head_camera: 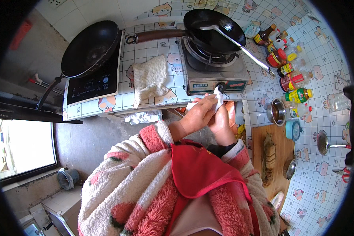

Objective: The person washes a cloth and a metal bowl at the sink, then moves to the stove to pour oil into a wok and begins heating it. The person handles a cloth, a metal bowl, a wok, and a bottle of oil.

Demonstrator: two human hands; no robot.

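My left hand [196,115] and my right hand [221,119] are together in front of the gas stove [216,75], around a crumpled white tissue [218,98]. Part of the tissue sticks out at the left, beside the left fingers. The stove's black knob [220,86] is just beyond the fingertips. On the burner rests a black wok [206,37] with a brown handle, and a metal spatula [234,42] lies across it. A beige knitted cloth [150,77] lies left of the stove.
Another black pan [90,50] sits tilted on an induction cooker [90,92] at the left. Sauce bottles [289,82] and a metal bowl [276,112] line the right side. Sliced food [270,157] lies on a wooden cutting board [258,141]; the counter edge [129,110] is before me.
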